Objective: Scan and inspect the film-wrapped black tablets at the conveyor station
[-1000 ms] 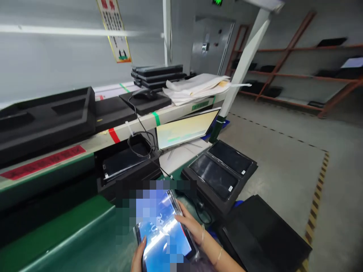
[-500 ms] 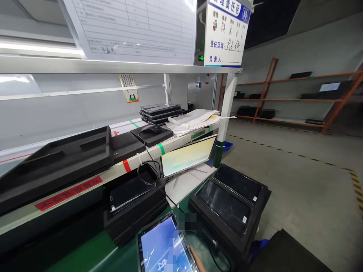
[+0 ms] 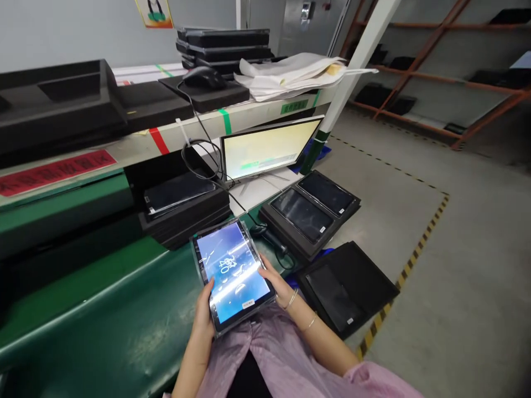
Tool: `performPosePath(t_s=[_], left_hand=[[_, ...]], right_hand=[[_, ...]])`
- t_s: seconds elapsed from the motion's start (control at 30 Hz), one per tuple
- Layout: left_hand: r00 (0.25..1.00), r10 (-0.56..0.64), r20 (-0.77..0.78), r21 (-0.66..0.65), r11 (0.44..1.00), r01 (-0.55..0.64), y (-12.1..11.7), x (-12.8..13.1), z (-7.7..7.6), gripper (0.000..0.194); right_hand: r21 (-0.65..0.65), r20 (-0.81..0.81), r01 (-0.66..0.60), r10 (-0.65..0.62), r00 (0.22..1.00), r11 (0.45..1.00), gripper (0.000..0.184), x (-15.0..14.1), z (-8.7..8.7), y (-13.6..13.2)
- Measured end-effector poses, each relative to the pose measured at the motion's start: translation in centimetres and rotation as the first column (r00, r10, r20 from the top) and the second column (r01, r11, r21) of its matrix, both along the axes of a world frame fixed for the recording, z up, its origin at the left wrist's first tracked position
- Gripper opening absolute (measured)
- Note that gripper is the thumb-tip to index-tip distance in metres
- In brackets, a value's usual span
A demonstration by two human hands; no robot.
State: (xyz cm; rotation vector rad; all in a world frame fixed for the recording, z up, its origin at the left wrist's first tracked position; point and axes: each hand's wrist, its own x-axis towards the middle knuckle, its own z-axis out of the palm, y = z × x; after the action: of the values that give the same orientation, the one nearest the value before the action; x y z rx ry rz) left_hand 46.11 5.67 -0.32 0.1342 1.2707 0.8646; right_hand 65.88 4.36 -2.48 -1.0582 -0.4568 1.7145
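A tablet (image 3: 232, 265) with a lit blue screen and clear film around its edges is held between both hands above my lap. My left hand (image 3: 203, 310) grips its left edge, the thumb over the frame. On the opposite edge, my right hand (image 3: 274, 281) holds on with its thumb at the screen's border. A small white label sits near the tablet's lower edge. Just beyond it, a black handheld scanner (image 3: 269, 236) with a cable lies on the green bench (image 3: 136, 315).
Right of the bench are a black foam tray (image 3: 286, 235) with two dark tablets and a lower one (image 3: 373, 282) with another. A foam stack (image 3: 186, 221) bears a dark tablet. Behind stands a lit monitor (image 3: 269, 146), under a shelf with a mouse (image 3: 204, 78) and papers (image 3: 290, 74).
My view has tilted down, so the tablet, both hands and my lap now show in full. The overhead sheets and sign have left the view.
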Motion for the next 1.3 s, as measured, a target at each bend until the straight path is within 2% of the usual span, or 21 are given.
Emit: performPosePath(t_s=[0.23, 0.53, 0.73, 0.87, 1.07, 1.2, 1.3], left_hand=[[1.0, 0.018, 0.011, 0.046, 0.999, -0.019, 0.2, -0.3, -0.8, 0.035], [0.999, 0.002, 0.047, 0.081, 0.997, -0.005, 0.2, -0.9, -2.4, 0.038], [1.0, 0.001, 0.03, 0.062, 0.998, -0.003, 0.2, -1.0, -2.9, 0.038], [1.0, -0.003, -0.005, 0.066, 0.998, 0.003, 0.2, -0.9, -2.5, 0.039], [0.999, 0.007, -0.051, 0.081, 0.997, -0.003, -0.1, -0.3, -1.1, 0.038], [0.993, 0.084, -0.08, 0.118, 0.99, -0.075, -1.0, 0.5, -0.3, 0.043], [0.981, 0.17, -0.096, 0.15, 0.977, -0.155, -1.6, 1.2, 0.7, 0.046]], right_hand=[[0.026, 0.063, -0.008, 0.007, 0.998, 1.0, 0.078, -0.2, 0.8, -0.2], [0.069, 0.026, -0.066, 0.065, 0.998, 0.995, 0.08, 0.3, -0.5, -0.5], [0.131, -0.005, -0.119, 0.121, 0.993, 0.984, 0.081, 0.7, -0.6, -0.6], [0.138, -0.018, -0.113, 0.117, 0.993, 0.984, 0.083, 0.8, -0.7, -0.5], [0.154, -0.015, -0.111, 0.115, 0.993, 0.982, 0.082, 0.9, -1.0, -0.5], [0.184, -0.004, -0.117, 0.12, 0.993, 0.976, 0.079, 1.2, -1.2, -0.7], [0.249, 0.007, -0.166, 0.17, 0.985, 0.954, 0.081, 1.5, -0.5, -0.6]])
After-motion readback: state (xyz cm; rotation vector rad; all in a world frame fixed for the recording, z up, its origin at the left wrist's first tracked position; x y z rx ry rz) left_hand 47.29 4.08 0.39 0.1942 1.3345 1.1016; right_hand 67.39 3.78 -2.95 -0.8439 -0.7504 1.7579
